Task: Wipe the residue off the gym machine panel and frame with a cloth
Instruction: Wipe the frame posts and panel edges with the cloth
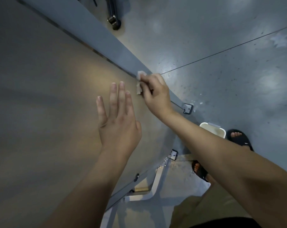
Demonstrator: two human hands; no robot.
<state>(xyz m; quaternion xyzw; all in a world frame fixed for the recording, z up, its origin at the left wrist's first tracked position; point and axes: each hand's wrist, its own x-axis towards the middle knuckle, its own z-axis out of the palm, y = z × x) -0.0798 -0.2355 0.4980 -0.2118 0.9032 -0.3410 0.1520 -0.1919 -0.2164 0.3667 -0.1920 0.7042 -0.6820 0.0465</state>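
Holding cloth (140,79) against frame (106,38), right hand (157,94), white tub (205,124) nearby

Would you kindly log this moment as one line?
right hand holds cloth at frame edge | left hand open at panel

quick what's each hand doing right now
Left hand: open, fingers straight, flat against the panel.
Right hand: closed, gripping the cloth at the frame edge.

both arms reaching forward, left hand (118,122) spreading flat with fingers straight, right hand (156,92) curling, probably pinching something
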